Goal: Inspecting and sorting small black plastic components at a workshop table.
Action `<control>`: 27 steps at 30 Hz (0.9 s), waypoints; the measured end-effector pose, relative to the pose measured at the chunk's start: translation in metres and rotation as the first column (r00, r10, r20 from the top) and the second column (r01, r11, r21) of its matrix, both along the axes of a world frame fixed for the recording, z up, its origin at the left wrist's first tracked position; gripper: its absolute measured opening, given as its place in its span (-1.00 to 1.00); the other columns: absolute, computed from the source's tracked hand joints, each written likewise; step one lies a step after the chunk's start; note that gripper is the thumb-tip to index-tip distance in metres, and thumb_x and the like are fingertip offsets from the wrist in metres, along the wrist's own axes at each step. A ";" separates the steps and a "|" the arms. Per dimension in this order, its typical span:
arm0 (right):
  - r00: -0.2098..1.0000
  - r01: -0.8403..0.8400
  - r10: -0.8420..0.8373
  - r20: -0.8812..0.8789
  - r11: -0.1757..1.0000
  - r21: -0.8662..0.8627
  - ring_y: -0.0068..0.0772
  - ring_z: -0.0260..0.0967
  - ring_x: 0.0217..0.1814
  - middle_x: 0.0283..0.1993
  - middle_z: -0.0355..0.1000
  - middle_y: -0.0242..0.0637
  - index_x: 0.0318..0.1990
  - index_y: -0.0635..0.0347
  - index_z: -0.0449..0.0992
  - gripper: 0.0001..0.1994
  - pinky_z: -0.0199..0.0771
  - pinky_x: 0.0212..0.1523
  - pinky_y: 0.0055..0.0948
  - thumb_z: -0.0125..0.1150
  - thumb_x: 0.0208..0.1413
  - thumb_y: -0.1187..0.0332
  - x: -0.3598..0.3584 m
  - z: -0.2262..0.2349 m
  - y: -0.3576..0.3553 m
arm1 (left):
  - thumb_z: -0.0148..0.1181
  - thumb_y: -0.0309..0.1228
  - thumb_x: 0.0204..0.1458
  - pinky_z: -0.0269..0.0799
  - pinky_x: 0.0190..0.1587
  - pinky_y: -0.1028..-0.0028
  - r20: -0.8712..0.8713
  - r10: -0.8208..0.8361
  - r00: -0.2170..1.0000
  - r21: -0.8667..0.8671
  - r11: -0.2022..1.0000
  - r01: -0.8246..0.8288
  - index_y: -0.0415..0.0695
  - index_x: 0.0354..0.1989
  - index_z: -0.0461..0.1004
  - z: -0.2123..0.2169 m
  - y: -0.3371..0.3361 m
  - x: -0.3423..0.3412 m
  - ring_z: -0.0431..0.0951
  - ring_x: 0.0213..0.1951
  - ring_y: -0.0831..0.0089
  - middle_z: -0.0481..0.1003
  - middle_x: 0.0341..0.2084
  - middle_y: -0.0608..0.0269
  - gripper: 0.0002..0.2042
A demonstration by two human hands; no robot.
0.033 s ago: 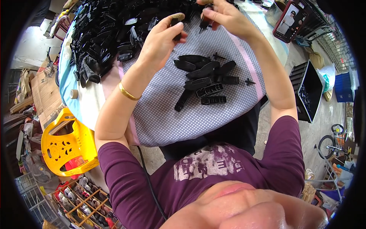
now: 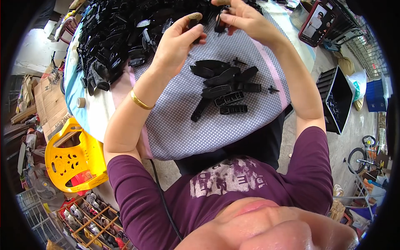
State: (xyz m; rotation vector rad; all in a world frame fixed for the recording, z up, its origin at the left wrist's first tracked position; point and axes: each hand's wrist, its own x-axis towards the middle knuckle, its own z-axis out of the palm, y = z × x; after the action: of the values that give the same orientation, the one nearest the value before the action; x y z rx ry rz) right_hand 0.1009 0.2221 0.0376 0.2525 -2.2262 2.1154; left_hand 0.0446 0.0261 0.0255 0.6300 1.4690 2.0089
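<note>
Two bare hands were recorded raised over the far part of a round table (image 2: 93, 112) covered with a dotted grey cloth (image 2: 187, 125). The left hand (image 2: 177, 41) was seen with thumb and forefinger pinched together near a small black plastic part (image 2: 192, 23); whether the part was actually gripped could not be told. A gold bangle (image 2: 139, 100) was worn on the left wrist. The right hand (image 2: 243, 16) was noted with its fingers closed about a second black plastic piece (image 2: 219, 23), held just beside the left hand's fingertips, above the cloth.

A loose group of black plastic clips (image 2: 225, 87) was laid on the cloth below the hands, some touching one another, with one small pronged piece (image 2: 273, 88) apart at the right. A large heap of black parts (image 2: 125, 33) was piled along the table's far left side. A small roll of tape (image 2: 81, 102) was set near the left edge.

Beside the table, a yellow plastic chair (image 2: 71, 160) was placed on the left, a black crate (image 2: 337, 100) on the right, and a phone (image 2: 317, 18) was propped at the upper right.
</note>
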 end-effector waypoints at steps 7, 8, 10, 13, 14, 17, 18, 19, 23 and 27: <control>0.996 0.056 -0.035 0.079 0.958 -0.281 -0.48 0.43 -0.27 -0.22 0.42 -0.29 0.02 0.19 0.31 -0.69 0.50 -0.32 -0.51 0.11 0.09 0.48 0.002 -0.001 -0.005 | 0.21 -0.56 -0.03 0.50 -0.14 0.48 -0.005 -0.008 1.000 0.067 0.998 0.008 -0.28 -0.05 0.40 -0.008 0.002 -0.003 0.53 -0.24 0.45 0.50 -0.27 0.19 -0.67; 0.999 0.022 -0.008 0.047 0.947 -0.321 -0.48 0.42 -0.27 -0.22 0.42 -0.28 0.02 0.19 0.31 -0.68 0.50 -0.32 -0.52 0.13 0.08 0.50 0.000 -0.004 -0.004 | 0.21 -0.56 -0.03 0.50 -0.14 0.48 -0.006 -0.009 1.000 0.067 0.998 0.009 -0.28 -0.05 0.40 -0.008 0.002 -0.003 0.53 -0.24 0.45 0.50 -0.27 0.19 -0.67; 1.000 0.010 -0.019 -0.025 0.945 -0.327 -0.50 0.42 -0.27 -0.22 0.42 -0.28 0.03 0.19 0.30 -0.66 0.50 -0.32 -0.53 0.14 0.07 0.51 0.001 -0.007 -0.010 | 0.21 -0.55 -0.02 0.53 -0.15 0.46 0.080 -0.101 0.992 0.128 0.988 0.091 -0.28 -0.07 0.41 -0.009 0.002 -0.002 0.53 -0.25 0.44 0.50 -0.26 0.19 -0.70; 0.979 0.193 -0.205 -0.012 0.938 -0.287 -0.52 0.41 -0.29 -0.24 0.43 -0.28 0.00 0.24 0.33 -0.68 0.48 -0.33 -0.56 0.15 0.07 0.50 0.008 0.008 -0.033 | 0.21 -0.55 -0.02 0.52 -0.16 0.48 -0.027 -0.055 0.998 0.110 0.992 0.058 -0.29 -0.11 0.42 -0.006 0.002 0.001 0.54 -0.25 0.44 0.51 -0.27 0.18 -0.72; 0.925 0.379 -0.375 0.061 0.898 -0.224 -0.54 0.40 -0.31 -0.26 0.44 -0.29 -0.04 0.28 0.37 -0.72 0.46 -0.34 -0.57 0.16 0.07 0.49 0.011 0.014 -0.038 | 0.21 -0.55 -0.02 0.52 -0.16 0.48 -0.026 -0.056 0.998 0.109 0.992 0.059 -0.29 -0.11 0.42 -0.004 0.002 0.004 0.54 -0.25 0.44 0.51 -0.27 0.18 -0.72; 0.986 0.159 -0.166 -0.022 0.970 -0.184 -0.56 0.40 -0.36 -0.34 0.47 -0.32 -0.19 0.35 0.47 -0.82 0.44 -0.34 -0.59 0.19 0.05 0.47 0.002 -0.006 -0.020 | 0.22 -0.55 -0.04 0.52 -0.17 0.50 -0.168 0.049 0.985 -0.011 0.999 -0.051 -0.30 -0.12 0.43 0.001 0.005 0.010 0.54 -0.26 0.46 0.52 -0.30 0.18 -0.72; 0.985 0.163 -0.170 -0.023 0.970 -0.183 -0.56 0.40 -0.36 -0.34 0.47 -0.32 -0.19 0.35 0.47 -0.82 0.44 -0.34 -0.59 0.19 0.05 0.47 0.003 -0.010 -0.016 | 0.23 -0.55 -0.04 0.51 -0.17 0.51 -0.199 0.074 0.977 -0.009 0.997 -0.077 -0.31 -0.11 0.43 0.000 0.006 0.010 0.54 -0.26 0.47 0.52 -0.30 0.18 -0.71; 0.984 0.170 -0.177 -0.027 0.973 -0.158 -0.57 0.39 -0.38 -0.37 0.47 -0.33 -0.24 0.37 0.50 -0.84 0.43 -0.34 -0.60 0.21 0.05 0.46 0.005 -0.007 -0.021 | 0.24 -0.55 -0.05 0.51 -0.17 0.51 -0.228 0.103 0.968 -0.009 0.994 -0.108 -0.32 -0.11 0.42 -0.001 0.005 0.009 0.54 -0.27 0.48 0.52 -0.31 0.18 -0.70; 0.971 0.212 -0.222 -0.093 0.971 -0.111 -0.60 0.39 -0.34 -0.35 0.47 -0.35 -0.22 0.38 0.50 -0.82 0.44 -0.28 -0.62 0.21 0.03 0.48 0.006 -0.011 -0.030 | 0.25 -0.56 -0.06 0.51 -0.17 0.53 -0.423 0.108 0.899 -0.133 0.975 -0.179 -0.32 -0.11 0.42 0.003 0.002 0.007 0.53 -0.27 0.50 0.52 -0.31 0.18 -0.70; 0.936 0.323 -0.323 -0.143 0.946 -0.026 -0.64 0.39 -0.27 -0.30 0.46 -0.35 -0.18 0.37 0.49 -0.77 0.45 -0.23 -0.61 0.22 -0.03 0.49 0.014 0.006 -0.035 | 0.25 -0.56 -0.07 0.50 -0.18 0.57 -0.221 0.144 0.965 -0.011 0.989 -0.150 -0.31 -0.13 0.44 -0.002 0.001 -0.002 0.53 -0.27 0.52 0.52 -0.30 0.20 -0.71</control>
State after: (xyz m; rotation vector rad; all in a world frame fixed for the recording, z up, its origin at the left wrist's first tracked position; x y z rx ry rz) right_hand 0.1148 0.1871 0.0438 0.0336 -2.0213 1.8635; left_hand 0.0427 0.0275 0.0232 0.7721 1.7148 2.0804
